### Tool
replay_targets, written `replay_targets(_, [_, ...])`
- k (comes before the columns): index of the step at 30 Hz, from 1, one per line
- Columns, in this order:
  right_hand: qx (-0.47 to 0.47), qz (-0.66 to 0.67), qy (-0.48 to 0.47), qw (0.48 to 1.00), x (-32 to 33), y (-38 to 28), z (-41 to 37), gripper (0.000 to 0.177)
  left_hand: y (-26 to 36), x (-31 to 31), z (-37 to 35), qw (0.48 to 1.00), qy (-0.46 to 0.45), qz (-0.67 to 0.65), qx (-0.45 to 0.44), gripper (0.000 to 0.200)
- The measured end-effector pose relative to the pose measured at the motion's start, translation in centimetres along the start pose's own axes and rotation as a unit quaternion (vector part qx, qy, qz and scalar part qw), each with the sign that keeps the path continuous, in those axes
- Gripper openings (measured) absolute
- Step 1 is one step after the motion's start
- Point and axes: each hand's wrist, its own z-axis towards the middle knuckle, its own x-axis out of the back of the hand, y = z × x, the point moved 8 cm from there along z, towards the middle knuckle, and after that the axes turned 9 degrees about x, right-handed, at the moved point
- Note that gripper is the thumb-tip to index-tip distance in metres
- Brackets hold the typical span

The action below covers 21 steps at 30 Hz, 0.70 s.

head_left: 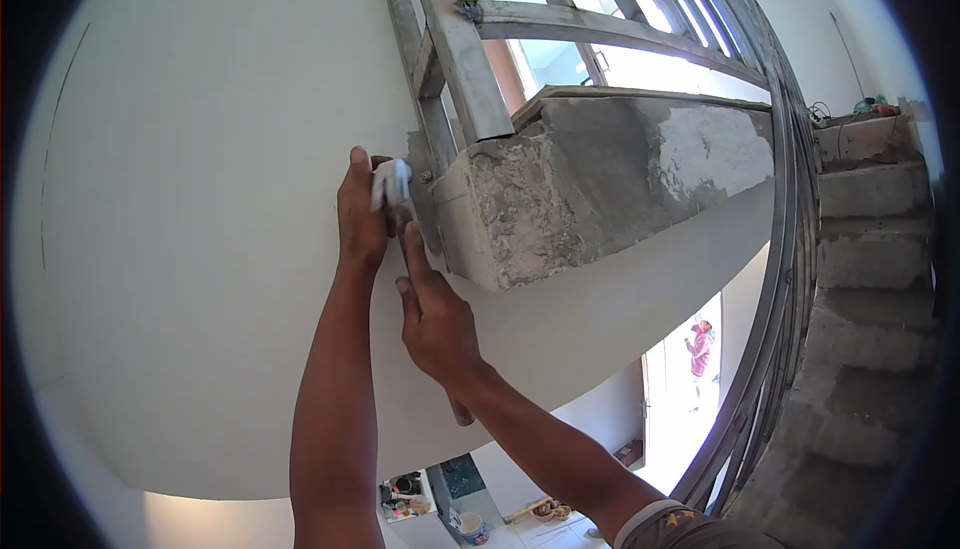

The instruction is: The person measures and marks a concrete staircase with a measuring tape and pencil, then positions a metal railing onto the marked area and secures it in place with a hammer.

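My right hand [440,327] is closed around the handle of a hammer [461,411], with the index finger stretched along it. The bright hammer head [391,185] is blurred and lies beside the fingers of my left hand [361,211], against the white wall. My left fingers are bent together there; what they pinch is hidden. Just right of the hammer head, a metal plate with a bolt [427,177] sits at the foot of the railing post [455,59]. The rough concrete end of the slab [520,209] stands to the right of my hands.
Grey metal railing [620,27] runs along the slab top and curves down the right side. Concrete stairs [870,249] rise at the right, with tools and cables at the top. Far below are a bucket [470,526] and a person [700,349] in a bright doorway.
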Motion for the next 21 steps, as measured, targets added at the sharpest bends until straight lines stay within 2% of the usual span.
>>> replay_targets(1, [0.058, -0.021, 0.016, 0.998, 0.1, -0.9, -0.3, 0.074, -0.4, 0.1, 0.4, 1.000, 0.001, 0.001, 0.000, 0.070])
replay_targets(2, [0.057, -0.019, 0.015, 0.998, 0.1, -0.9, -0.3, 0.074, -0.2, 0.1, 0.5, 1.000, 0.001, -0.008, -0.020, 0.070])
replay_targets(4, [0.010, -0.011, -0.007, 1.000, 0.1, 0.0, -0.1, 0.072, -0.3, 0.4, 0.3, 0.999, 0.001, -0.015, -0.034, 0.070])
replay_targets(5, [0.008, -0.011, -0.008, 1.000, 0.1, 0.1, 0.4, 0.072, -0.1, 0.4, -0.2, 1.000, 0.006, -0.012, 0.021, 0.071])
replay_targets(6, [-0.042, -0.013, -0.021, 0.999, 0.1, 1.0, 0.8, 0.072, -0.3, 0.3, -0.7, 0.997, 0.011, -0.008, 0.076, 0.071])
replay_targets(7, [-0.089, -0.014, -0.032, 0.995, -0.1, 1.8, 1.0, 0.072, -0.2, 0.2, -0.8, 0.997, 0.011, -0.008, 0.074, 0.071])
replay_targets(8, [-0.084, -0.014, -0.030, 0.996, -0.1, 1.7, 0.9, 0.072, 0.0, 0.1, -0.7, 0.997, 0.008, -0.004, 0.071, 0.071])
replay_targets(10, [0.027, -0.028, 0.009, 0.999, 0.3, 0.1, 0.1, 0.072, -0.4, 0.0, -0.3, 0.998, 0.005, -0.001, 0.069, 0.071])
replay_targets(12, [0.047, -0.030, 0.023, 0.998, 0.6, 0.1, 0.1, 0.072, 0.4, -0.2, 0.0, 1.000, -0.020, 0.000, -0.019, 0.071])
replay_targets(13, [0.054, -0.031, 0.028, 0.998, 0.5, 0.3, 0.2, 0.072, 0.0, 0.0, 0.0, 1.000, -0.019, 0.000, -0.015, 0.071])
replay_targets(15, [0.054, -0.023, 0.054, 0.997, 0.3, 1.1, 0.8, 0.073, -0.3, 0.1, -0.5, 0.998, 0.007, -0.010, 0.068, 0.071])
replay_targets(17, [0.051, -0.014, 0.080, 0.995, 1.0, 0.9, 1.0, 0.073, -0.2, -0.1, -0.7, 0.998, 0.012, -0.002, 0.068, 0.071])
replay_targets(19, [0.030, 0.023, 0.044, 0.998, 1.4, -0.3, 0.6, 0.070, -0.2, -0.1, -0.3, 0.998, 0.019, 0.005, 0.063, 0.071])
replay_targets(21, [0.030, 0.024, 0.019, 0.999, 1.3, -0.7, 0.4, 0.070, 0.3, -0.4, -0.1, 1.000, -0.007, 0.003, 0.005, 0.071])
